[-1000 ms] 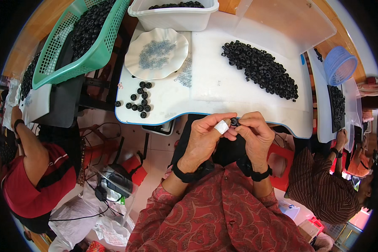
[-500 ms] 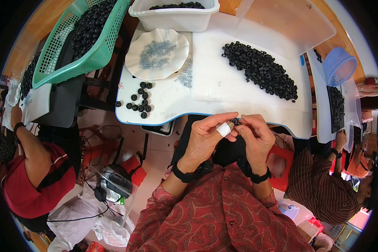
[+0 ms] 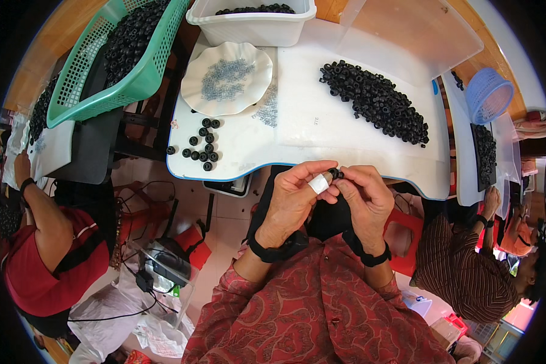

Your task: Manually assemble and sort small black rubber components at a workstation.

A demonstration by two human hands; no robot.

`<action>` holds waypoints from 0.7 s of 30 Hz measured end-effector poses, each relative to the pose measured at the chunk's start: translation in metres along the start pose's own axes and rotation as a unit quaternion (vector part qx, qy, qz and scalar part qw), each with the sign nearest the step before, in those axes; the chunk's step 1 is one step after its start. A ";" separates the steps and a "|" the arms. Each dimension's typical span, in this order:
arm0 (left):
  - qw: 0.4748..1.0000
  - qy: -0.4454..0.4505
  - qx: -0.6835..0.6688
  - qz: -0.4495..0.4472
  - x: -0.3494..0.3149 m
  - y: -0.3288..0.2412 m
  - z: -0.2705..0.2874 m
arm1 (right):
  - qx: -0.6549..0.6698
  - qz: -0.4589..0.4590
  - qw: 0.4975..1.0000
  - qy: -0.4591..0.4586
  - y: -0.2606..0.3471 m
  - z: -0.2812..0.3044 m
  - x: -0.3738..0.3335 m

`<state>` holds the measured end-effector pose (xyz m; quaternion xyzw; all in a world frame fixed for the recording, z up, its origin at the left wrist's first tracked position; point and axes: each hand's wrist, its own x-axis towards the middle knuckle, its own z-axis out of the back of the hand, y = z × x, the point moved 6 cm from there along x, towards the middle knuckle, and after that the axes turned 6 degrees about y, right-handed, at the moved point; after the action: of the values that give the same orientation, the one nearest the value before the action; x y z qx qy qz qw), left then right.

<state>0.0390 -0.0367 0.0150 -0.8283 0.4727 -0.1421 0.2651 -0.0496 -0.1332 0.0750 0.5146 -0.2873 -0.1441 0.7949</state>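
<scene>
Just in front of the table's near edge, both my hands meet at the fingertips. My left hand [image 3: 288, 206], with white tape round its thumb, pinches a small black ring-shaped part [image 3: 335, 173]. Against the same part press the thumb and fingers of my right hand [image 3: 367, 197], which partly hide it. Ahead on the right lies a long heap of similar black parts [image 3: 376, 103]. To the left, several round black pieces [image 3: 208, 138] sit in a loose group near a scalloped cream plate [image 3: 190, 91] holding small clear pieces [image 3: 224, 79].
The white table [image 3: 242, 161] has a blue edge. More clear bits [image 3: 267, 106] lie beside the plate. A white bin [image 3: 255, 30] and clear plastic sheet [image 3: 412, 39] stand behind. A green basket [image 3: 91, 109] is at left, a blue basket [image 3: 490, 96] at right. People work on both sides.
Both hands have shifted slightly left, and the black part has turned a little between the fingertips. The things on the table look the same.
</scene>
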 end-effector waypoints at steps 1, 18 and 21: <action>1.000 0.000 0.000 0.000 0.000 0.000 0.000 | 0.003 0.000 1.000 0.002 0.000 0.000 0.000; 0.994 -0.002 0.099 -0.046 -0.003 -0.003 -0.001 | -0.007 0.017 1.000 -0.018 0.005 0.001 0.000; 0.993 0.010 0.105 -0.060 -0.004 -0.007 -0.006 | -0.009 0.017 1.000 -0.023 0.005 0.002 -0.001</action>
<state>0.0389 -0.0325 0.0236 -0.8214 0.4072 -0.2146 0.3369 -0.0513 -0.1317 0.0802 0.4993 -0.3130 -0.1447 0.7949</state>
